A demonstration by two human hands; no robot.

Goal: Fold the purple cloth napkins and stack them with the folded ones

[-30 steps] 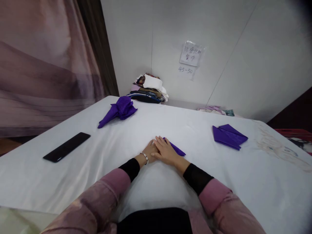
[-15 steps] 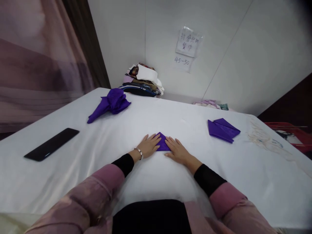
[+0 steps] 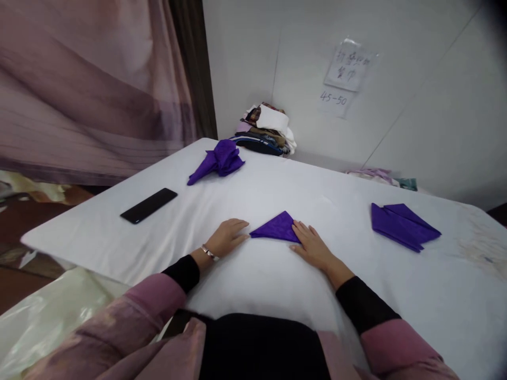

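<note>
A purple cloth napkin (image 3: 276, 228), folded into a flat triangle, lies on the white-covered table (image 3: 253, 279) in front of me. Just off its left corner is my left hand (image 3: 227, 238), fingers stretched out and nothing in them. My right hand (image 3: 315, 248) rests with its extended fingers over the triangle's right corner, which they partly hide. Off to the right lies another folded purple napkin (image 3: 404, 224) with two points. A bunched purple napkin (image 3: 222, 159), shaped with a long tail, sits at the far left.
A black phone (image 3: 149, 205) lies on the table's left side. Behind the far edge, a pile of folded clothes (image 3: 267, 129) stands by the wall. Paper signs (image 3: 346, 68) hang there. A pink curtain (image 3: 91, 79) is at the left, with pale plastic (image 3: 59, 316) below the table.
My left hand has slid left off the napkin, uncovering its left corner. The right hand stays on the right corner. My view has turned to the left.
</note>
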